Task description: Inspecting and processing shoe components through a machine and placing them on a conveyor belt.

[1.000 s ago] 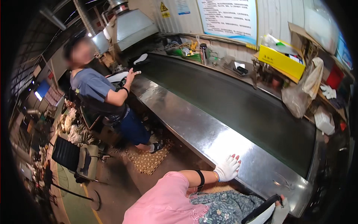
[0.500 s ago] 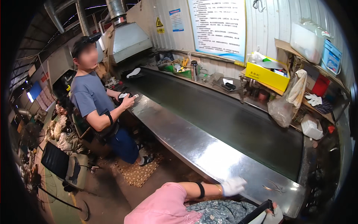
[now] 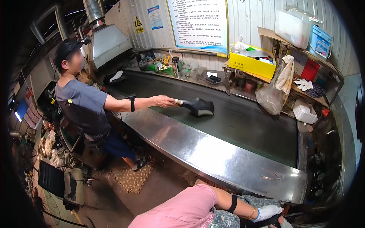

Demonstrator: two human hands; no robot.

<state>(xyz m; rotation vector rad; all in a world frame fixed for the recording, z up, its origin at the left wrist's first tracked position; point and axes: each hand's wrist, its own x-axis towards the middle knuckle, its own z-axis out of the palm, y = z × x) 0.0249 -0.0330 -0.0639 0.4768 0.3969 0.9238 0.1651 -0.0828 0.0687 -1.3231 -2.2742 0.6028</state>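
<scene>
My left hand (image 3: 269,212), in a white glove, lies over a black shoe-like piece (image 3: 266,222) at the lower right, its fingers close together against it. At the same piece is my right hand (image 3: 283,222), gloved with bare fingertips and partly cut off by the picture's edge. Much of the piece is hidden by my hands and lap, so its exact kind is unclear. On the metal ledge just beyond lie pliers (image 3: 270,175). Farther off, a co-worker's hand (image 3: 165,101) holds a black boot (image 3: 199,107) by a pale end over the dark conveyor belt.
The shiny metal ledge (image 3: 213,146) runs along the near side of the belt (image 3: 251,133). A yellow box (image 3: 253,66), a flask (image 3: 176,67) and a hanging plastic bag (image 3: 270,99) line the far side. A chair (image 3: 57,182) stands at the left.
My left hand has come down from above the ledge to the black piece. The co-worker has stretched an arm over the belt with the boot. The whole view has shifted.
</scene>
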